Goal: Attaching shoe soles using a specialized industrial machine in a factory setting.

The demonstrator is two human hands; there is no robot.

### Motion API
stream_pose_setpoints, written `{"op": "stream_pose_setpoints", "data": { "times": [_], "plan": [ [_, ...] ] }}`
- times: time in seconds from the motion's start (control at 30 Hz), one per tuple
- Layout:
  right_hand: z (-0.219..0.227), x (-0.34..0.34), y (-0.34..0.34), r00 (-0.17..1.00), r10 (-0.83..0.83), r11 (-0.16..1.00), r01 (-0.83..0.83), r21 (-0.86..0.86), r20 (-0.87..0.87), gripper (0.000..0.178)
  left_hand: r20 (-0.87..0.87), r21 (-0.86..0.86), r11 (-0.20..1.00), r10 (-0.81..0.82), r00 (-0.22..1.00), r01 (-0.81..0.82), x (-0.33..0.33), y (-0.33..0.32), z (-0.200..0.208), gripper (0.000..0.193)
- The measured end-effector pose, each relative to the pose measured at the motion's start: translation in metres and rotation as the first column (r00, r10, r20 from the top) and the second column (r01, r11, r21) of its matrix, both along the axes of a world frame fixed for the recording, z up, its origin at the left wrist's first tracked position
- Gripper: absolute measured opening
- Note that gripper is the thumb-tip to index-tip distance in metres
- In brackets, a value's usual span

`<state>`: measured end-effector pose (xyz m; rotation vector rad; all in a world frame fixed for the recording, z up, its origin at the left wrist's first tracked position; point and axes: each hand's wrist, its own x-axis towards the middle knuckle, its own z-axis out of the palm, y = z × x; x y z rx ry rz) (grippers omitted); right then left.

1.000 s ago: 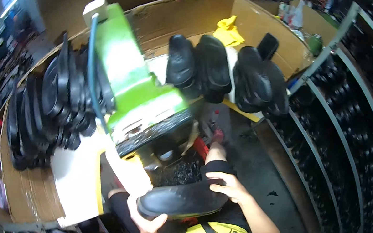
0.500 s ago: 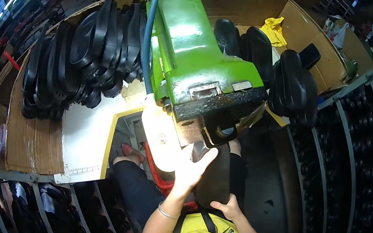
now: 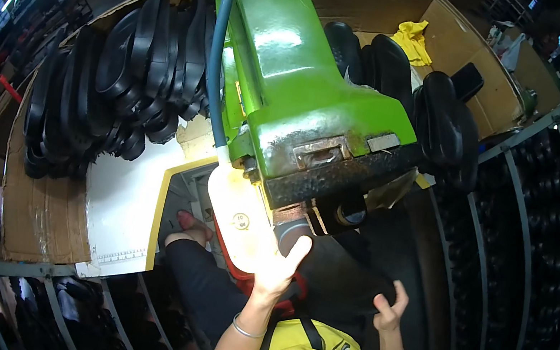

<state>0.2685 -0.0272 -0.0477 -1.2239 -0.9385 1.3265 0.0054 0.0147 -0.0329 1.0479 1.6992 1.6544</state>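
Observation:
A black shoe sole [image 3: 344, 275] lies slantwise under the head of a green machine [image 3: 326, 109]. My left hand [image 3: 279, 265], brightly lit, grips the sole's left end with the thumb up; its fingers are partly hidden by the glare. Close by that thumb is a rounded grey part [image 3: 291, 236] of the machine. My right hand [image 3: 390, 311] holds the sole's right end between thumb and fingers. The sole's far edge is dark and hard to make out beneath the machine head.
A glowing white lamp [image 3: 238, 216] hangs left of my left hand. Black soles [image 3: 121, 72] are stacked along the left, with more soles [image 3: 446, 127] on the right. Cardboard [image 3: 44, 227] lines the bench. Metal racks [image 3: 490, 272] flank me. A red container [image 3: 237, 270] is below.
The sole has swung from nearly upright to slanting rightward. My right hand has moved right and slightly up with its end; my left hand has shifted slightly down.

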Motion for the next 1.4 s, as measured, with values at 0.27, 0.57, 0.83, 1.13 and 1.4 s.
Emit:
{"op": "stream_pose_setpoints", "data": {
  "times": [0.27,0.57,0.83,1.13,1.4],
  "plan": [
    [0.049,-0.004,0.076,0.982,-0.184,0.962,0.188,0.197,-0.037,0.041,0.096,0.002,1.0,-0.029,0.995,0.029,0.002,0.0,0.009,0.026],
    [0.081,-0.034,0.176,0.983,0.042,0.981,-0.007,0.196,-0.176,0.034,0.04,0.009,1.0,-0.03,0.999,0.03,-0.002,-0.004,0.018,0.031],
    [0.09,-0.087,0.197,0.93,0.214,0.973,-0.178,0.144,-0.299,0.033,0.391,0.212,0.976,-0.136,0.91,0.055,-0.025,-0.03,0.04,0.043],
    [0.043,-0.109,0.175,0.893,0.362,0.922,-0.302,0.24,-0.268,0.037,0.438,0.102,0.988,0.062,0.897,-0.119,-0.061,-0.06,0.052,0.046],
    [0.007,-0.137,0.131,0.87,0.395,0.917,-0.353,0.187,-0.295,0.045,0.504,0.016,0.976,0.181,0.845,-0.219,-0.082,-0.109,0.034,0.048]
  ]
}}
